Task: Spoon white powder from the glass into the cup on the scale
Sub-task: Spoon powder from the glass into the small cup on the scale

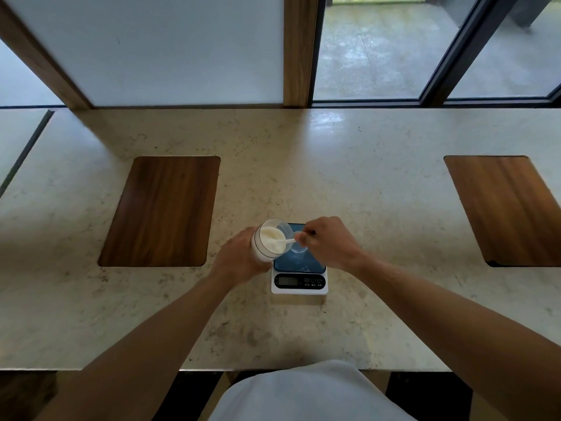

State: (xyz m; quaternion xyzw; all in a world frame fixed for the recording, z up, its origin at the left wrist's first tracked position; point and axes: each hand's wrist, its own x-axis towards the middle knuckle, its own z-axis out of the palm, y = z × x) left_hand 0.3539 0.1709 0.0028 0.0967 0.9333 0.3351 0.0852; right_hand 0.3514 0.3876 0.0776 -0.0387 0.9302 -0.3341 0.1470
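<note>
My left hand [239, 259] grips a clear glass [271, 238] holding white powder, tilted with its mouth toward the right, over the left edge of the scale [299, 279]. My right hand [329, 241] pinches the handle of a white spoon [288, 240] whose bowl reaches into the mouth of the glass. A small clear cup [299, 249] stands on the scale's blue platform, just under my right fingers and partly hidden by them. The scale's display faces me at its near edge.
The scale sits on a pale stone counter [364, 314]. Two wooden inlay panels lie in the counter, one at the left [164, 211] and one at the right [510, 211]. Windows run along the far edge. My lap shows below the near edge.
</note>
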